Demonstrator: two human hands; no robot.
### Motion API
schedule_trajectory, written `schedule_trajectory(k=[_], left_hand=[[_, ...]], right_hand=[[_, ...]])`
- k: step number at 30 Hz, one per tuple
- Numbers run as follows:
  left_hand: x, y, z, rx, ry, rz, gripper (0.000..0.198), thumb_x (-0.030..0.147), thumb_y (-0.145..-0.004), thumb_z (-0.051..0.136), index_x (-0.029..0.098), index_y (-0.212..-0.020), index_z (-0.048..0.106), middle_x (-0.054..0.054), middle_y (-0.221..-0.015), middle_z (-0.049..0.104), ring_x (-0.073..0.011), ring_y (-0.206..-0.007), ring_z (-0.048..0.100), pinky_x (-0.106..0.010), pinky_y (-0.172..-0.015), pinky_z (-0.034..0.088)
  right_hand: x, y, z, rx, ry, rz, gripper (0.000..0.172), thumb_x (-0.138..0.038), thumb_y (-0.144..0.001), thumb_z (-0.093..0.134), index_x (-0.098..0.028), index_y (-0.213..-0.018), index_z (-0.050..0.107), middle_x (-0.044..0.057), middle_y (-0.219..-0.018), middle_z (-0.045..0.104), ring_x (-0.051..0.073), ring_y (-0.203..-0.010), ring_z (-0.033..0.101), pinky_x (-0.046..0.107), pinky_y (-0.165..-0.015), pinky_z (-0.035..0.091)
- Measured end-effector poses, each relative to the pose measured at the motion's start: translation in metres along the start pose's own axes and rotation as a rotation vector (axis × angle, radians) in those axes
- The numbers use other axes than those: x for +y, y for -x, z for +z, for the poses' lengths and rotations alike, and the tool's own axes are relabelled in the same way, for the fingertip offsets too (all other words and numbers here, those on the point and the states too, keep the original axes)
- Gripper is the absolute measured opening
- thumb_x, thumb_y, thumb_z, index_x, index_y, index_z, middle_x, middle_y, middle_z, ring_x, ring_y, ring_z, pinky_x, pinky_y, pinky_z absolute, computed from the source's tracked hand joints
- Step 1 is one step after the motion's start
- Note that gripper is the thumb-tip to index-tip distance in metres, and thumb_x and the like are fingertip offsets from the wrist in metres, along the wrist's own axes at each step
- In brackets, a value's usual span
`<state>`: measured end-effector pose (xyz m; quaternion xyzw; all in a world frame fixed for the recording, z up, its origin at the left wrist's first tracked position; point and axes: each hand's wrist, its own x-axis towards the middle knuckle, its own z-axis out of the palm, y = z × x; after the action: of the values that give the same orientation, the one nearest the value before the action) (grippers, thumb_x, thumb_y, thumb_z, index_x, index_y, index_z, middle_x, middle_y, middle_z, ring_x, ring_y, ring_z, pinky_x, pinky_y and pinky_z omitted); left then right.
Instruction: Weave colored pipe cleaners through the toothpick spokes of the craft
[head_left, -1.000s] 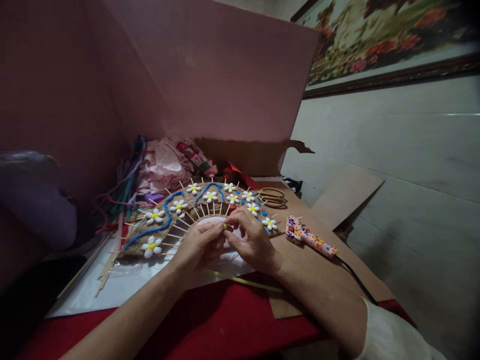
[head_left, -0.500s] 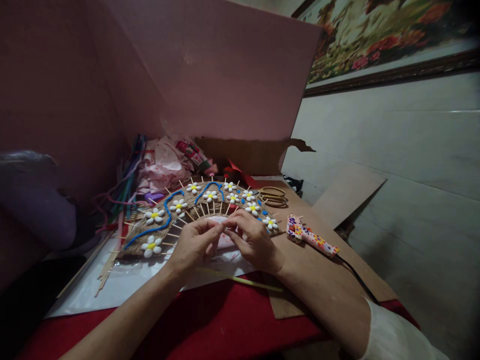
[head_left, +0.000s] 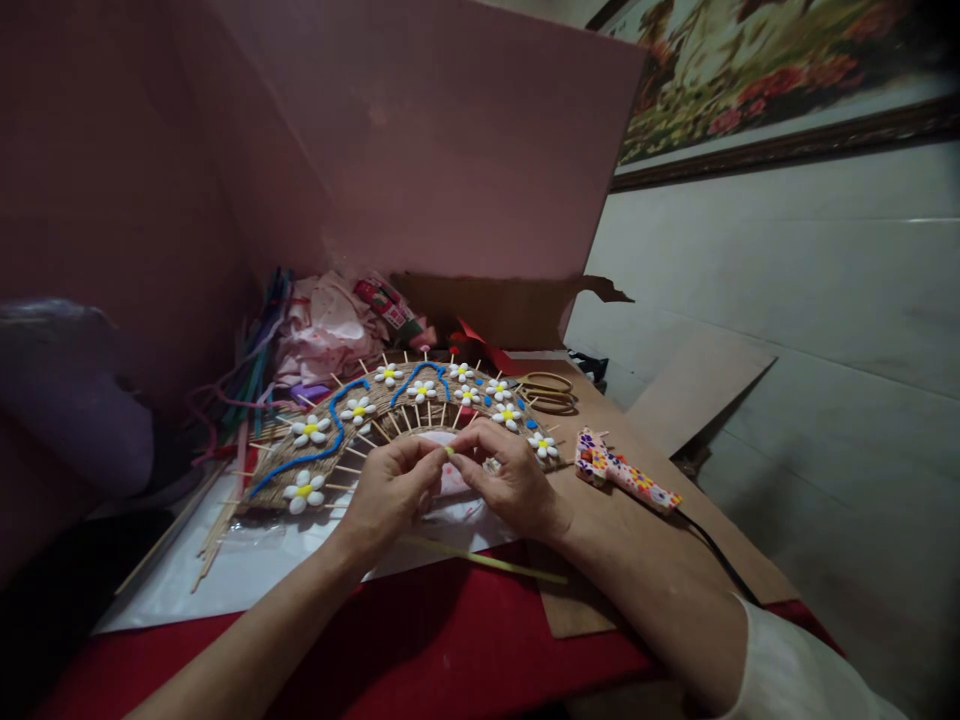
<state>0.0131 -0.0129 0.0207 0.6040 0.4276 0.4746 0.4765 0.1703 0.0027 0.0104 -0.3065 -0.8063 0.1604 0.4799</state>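
Note:
My left hand and my right hand meet fingertip to fingertip, both pinched. Between them shows a small yellow-green piece, too small to name more exactly. Behind the hands lies a twine-wrapped arch with short wooden sticks poking out along both edges. White flowers with yellow centres, blue wavy strips and blue dots decorate it. Below my hands a pale yellow pipe cleaner stretches toward my right wrist.
A flower-patterned glue gun with a black cord lies on brown cardboard at right, near gold-handled scissors. Pipe cleaners and crumpled pink wrapping are heaped at back left. Loose sticks lie on white sheeting.
The yellow-green piece now shows between my fingertips, where it was hidden before. Both hands stay in nearly the same place.

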Motion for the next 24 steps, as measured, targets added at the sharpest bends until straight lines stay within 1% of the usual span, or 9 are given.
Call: schedule_trajectory(k=[5, 10, 14, 18, 20, 24], left_hand=[[0.0000, -0.0009, 0.0011, -0.019, -0.095, 0.117, 0.022, 0.032, -0.079, 0.054, 0.014, -0.066, 0.059, 0.003, -0.049, 0.047, -0.0068, -0.042, 0.038, -0.019, -0.041, 0.030], [-0.0046, -0.0017, -0.0010, 0.010, -0.219, 0.150, 0.019, 0.031, -0.078, 0.055, 0.016, -0.071, 0.065, 0.002, -0.050, 0.050, -0.0086, -0.043, 0.040, -0.019, -0.042, 0.030], [-0.0047, -0.0007, -0.0010, 0.013, -0.187, 0.158, 0.014, 0.027, -0.077, 0.057, 0.019, -0.073, 0.068, 0.002, -0.048, 0.049, -0.0096, -0.043, 0.039, -0.020, -0.042, 0.028], [-0.0043, -0.0009, -0.0006, 0.008, -0.156, 0.197, 0.011, 0.023, -0.074, 0.059, 0.020, -0.075, 0.070, 0.002, -0.048, 0.050, -0.0111, -0.045, 0.040, -0.021, -0.044, 0.028], [-0.0056, -0.0016, -0.0011, 0.022, -0.216, 0.237, 0.011, 0.021, -0.075, 0.058, 0.020, -0.073, 0.069, 0.001, -0.051, 0.052, -0.0115, -0.047, 0.041, -0.021, -0.046, 0.029], [-0.0080, -0.0026, -0.0024, 0.038, -0.430, 0.360, 0.013, 0.017, -0.076, 0.053, 0.018, -0.071, 0.065, -0.001, -0.061, 0.056, -0.0127, -0.057, 0.045, -0.023, -0.054, 0.032]], right_hand=[[0.0023, -0.0004, 0.0006, 0.000, -0.018, 0.063, 0.007, -0.017, -0.083, 0.054, -0.016, -0.083, 0.060, 0.002, -0.076, 0.057, 0.013, -0.068, 0.051, 0.025, -0.061, 0.041], [0.0024, 0.0005, 0.0008, -0.015, 0.017, 0.059, 0.008, -0.017, -0.083, 0.052, -0.017, -0.082, 0.060, 0.002, -0.076, 0.059, 0.013, -0.068, 0.051, 0.026, -0.061, 0.042], [0.0027, 0.0014, 0.0015, -0.017, 0.029, 0.060, 0.008, -0.017, -0.081, 0.053, -0.017, -0.084, 0.060, 0.003, -0.077, 0.061, 0.014, -0.069, 0.053, 0.026, -0.063, 0.043], [0.0032, 0.0020, 0.0021, -0.015, 0.018, 0.078, 0.009, -0.017, -0.081, 0.053, -0.017, -0.086, 0.061, 0.003, -0.076, 0.062, 0.014, -0.068, 0.055, 0.026, -0.063, 0.044], [0.0034, 0.0022, 0.0025, -0.019, 0.002, 0.089, 0.009, -0.017, -0.081, 0.053, -0.017, -0.086, 0.061, 0.003, -0.076, 0.063, 0.014, -0.068, 0.056, 0.026, -0.063, 0.045], [0.0043, 0.0026, 0.0038, -0.014, -0.050, 0.126, 0.008, -0.018, -0.080, 0.054, -0.016, -0.084, 0.061, 0.003, -0.076, 0.063, 0.014, -0.068, 0.057, 0.026, -0.064, 0.046]])
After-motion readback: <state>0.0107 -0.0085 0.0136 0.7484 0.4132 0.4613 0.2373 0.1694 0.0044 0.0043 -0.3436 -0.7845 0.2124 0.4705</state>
